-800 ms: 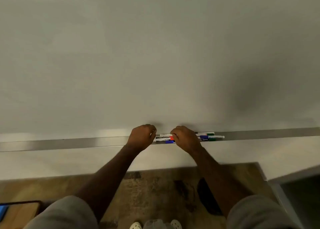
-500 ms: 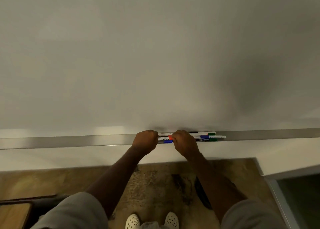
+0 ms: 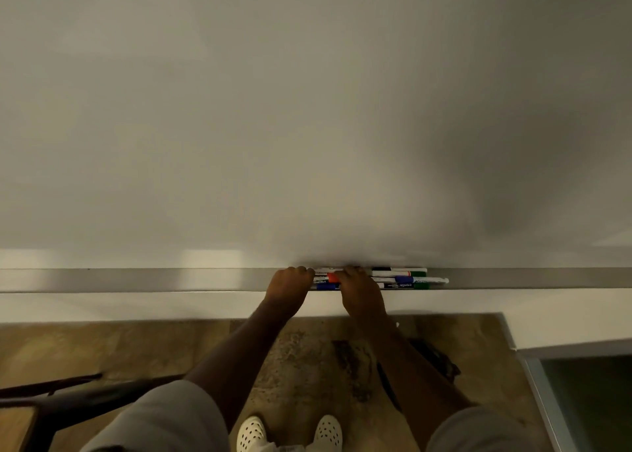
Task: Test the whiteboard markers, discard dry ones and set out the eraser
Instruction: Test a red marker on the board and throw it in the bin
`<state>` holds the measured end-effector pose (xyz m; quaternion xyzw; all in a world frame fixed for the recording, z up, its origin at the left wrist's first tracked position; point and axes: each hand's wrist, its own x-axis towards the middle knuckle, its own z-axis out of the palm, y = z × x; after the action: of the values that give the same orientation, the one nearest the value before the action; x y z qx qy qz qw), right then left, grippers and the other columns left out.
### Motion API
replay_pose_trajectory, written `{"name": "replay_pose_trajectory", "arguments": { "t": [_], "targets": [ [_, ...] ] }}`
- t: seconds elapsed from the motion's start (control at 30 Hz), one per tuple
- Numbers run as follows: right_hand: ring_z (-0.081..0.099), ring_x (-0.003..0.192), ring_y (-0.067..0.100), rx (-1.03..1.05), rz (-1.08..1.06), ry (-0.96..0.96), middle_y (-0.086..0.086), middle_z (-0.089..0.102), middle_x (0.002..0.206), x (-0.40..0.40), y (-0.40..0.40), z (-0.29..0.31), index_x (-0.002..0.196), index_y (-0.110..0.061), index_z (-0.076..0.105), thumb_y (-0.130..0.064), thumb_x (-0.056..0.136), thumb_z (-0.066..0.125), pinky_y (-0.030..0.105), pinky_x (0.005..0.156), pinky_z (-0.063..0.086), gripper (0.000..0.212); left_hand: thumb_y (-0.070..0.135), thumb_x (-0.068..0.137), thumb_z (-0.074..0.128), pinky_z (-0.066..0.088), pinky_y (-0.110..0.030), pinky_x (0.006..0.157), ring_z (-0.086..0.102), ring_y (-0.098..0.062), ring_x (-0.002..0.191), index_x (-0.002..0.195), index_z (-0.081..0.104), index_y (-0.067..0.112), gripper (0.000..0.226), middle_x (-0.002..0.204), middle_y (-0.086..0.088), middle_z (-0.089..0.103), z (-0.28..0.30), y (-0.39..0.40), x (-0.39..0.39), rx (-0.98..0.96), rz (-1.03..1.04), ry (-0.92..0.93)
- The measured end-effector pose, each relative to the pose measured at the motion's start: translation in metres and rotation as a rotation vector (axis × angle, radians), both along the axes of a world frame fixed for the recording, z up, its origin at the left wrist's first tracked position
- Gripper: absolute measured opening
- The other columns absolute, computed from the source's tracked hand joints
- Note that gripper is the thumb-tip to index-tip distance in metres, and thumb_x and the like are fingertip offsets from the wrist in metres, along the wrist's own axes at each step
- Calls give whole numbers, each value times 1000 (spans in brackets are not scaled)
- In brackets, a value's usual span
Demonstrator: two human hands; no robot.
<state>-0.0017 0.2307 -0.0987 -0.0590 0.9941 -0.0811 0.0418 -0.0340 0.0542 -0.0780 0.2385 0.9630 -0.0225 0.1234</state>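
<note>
On the metal tray [image 3: 171, 279] that runs along the foot of the whiteboard [image 3: 307, 109], both hands reach in from below with their fingers curled over a bundle of markers [image 3: 393, 279] lying lengthwise. The left hand [image 3: 289, 285] has its knuckles bent over the left end of the bundle, fingertips out of sight behind the tray's front lip, so whether its grip truly closes round a marker cannot be told; it covers the marker ends at least. The right hand [image 3: 359, 289] sits just beside it, fingers curled down on the middle of the bundle, and its grip appears to close on the markers.

Between the two hands a short stretch of barrels shows: a white one at the back, a red cap [image 3: 331, 277] in the middle, a blue cap [image 3: 325, 286] nearest the front lip. To the right of the right hand's grip the rest of the bundle lies bare: a black cap at the back, a white barrel with a red band and green end [image 3: 419, 273], a barrel with a blue band running out to a white tip [image 3: 441, 280] farthest from the grip, and a black-labelled barrel with a green end at the front.

Below the hands is a white wall strip, then a mottled brown floor [image 3: 307, 366]. Grey sleeves [image 3: 164, 421] cover the upper arms, and white perforated shoes [image 3: 251, 433] show between them. A dark chair frame [image 3: 68, 397] stands well to the left of the left hand.
</note>
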Motion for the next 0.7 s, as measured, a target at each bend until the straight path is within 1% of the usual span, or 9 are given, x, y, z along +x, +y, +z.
{"name": "replay_pose_trajectory", "arguments": {
  "t": [0.07, 0.13, 0.23, 0.33, 0.43, 0.5, 0.57, 0.63, 0.7],
  "targets": [
    [71, 87, 33, -10, -14, 4, 12, 73, 97, -3, -1, -4, 98, -9, 75, -14, 68, 90, 43, 71, 61, 34, 24, 103, 50, 51, -38, 84, 65, -28, 107, 136, 48, 11, 35, 128, -11, 62, -3, 0, -2, 21, 8, -3],
    [70, 88, 31, -20, -15, 9, 11, 73, 96, -5, -2, -7, 97, -10, 75, -18, 71, 89, 42, 72, 61, 31, 24, 102, 51, 52, -38, 84, 65, -28, 107, 135, 48, 11, 35, 128, -11, 61, -5, -1, -3, 37, 17, -5],
    [70, 87, 31, -44, 4, 41, 11, 73, 95, -5, -3, -7, 97, -10, 75, -17, 74, 86, 39, 70, 59, 26, 25, 102, 52, 53, -38, 81, 66, -28, 104, 132, 50, 11, 34, 126, -11, 62, -5, -4, -4, 54, 24, -5],
    [67, 87, 30, -109, 13, 117, 10, 70, 95, -3, -3, 2, 98, -9, 74, -14, 79, 81, 37, 68, 58, 21, 26, 101, 52, 53, -37, 76, 67, -28, 98, 126, 53, 13, 29, 119, -9, 64, -4, -5, -5, 92, 40, 16],
    [63, 89, 28, -212, 19, 191, 9, 66, 96, -3, -4, 18, 98, -8, 72, -13, 87, 73, 35, 67, 56, 13, 31, 96, 59, 52, -36, 69, 66, -27, 92, 118, 59, 15, 27, 112, -6, 66, -2, -4, -4, 250, 60, 65],
    [61, 95, 26, -276, 10, 217, 8, 64, 102, -4, -5, 32, 103, -8, 71, -15, 92, 68, 33, 72, 55, 13, 31, 90, 68, 51, -35, 64, 67, -27, 89, 113, 63, 14, 28, 108, -5, 67, 3, -1, -3, 401, 34, 113],
    [59, 100, 24, -339, -26, 247, 7, 64, 105, -4, -6, 47, 106, -9, 72, -15, 93, 67, 32, 76, 55, 15, 29, 87, 73, 54, -34, 62, 68, -26, 85, 109, 66, 13, 28, 104, -5, 68, 11, 3, -1, 505, 9, 172],
    [58, 102, 24, -394, -53, 282, 6, 63, 104, -3, -8, 64, 106, -11, 71, -13, 91, 69, 33, 77, 56, 15, 29, 89, 72, 56, -34, 63, 69, -24, 84, 109, 66, 14, 26, 103, -4, 69, 21, 6, -1, 592, 24, 210],
    [57, 102, 23, -448, -50, 317, 6, 63, 104, 0, -11, 79, 107, -12, 72, -10, 90, 70, 32, 79, 54, 16, 31, 92, 68, 54, -31, 62, 68, -22, 83, 109, 66, 16, 23, 101, -2, 70, 32, 6, 0, 672, 59, 243]
  ]
}}
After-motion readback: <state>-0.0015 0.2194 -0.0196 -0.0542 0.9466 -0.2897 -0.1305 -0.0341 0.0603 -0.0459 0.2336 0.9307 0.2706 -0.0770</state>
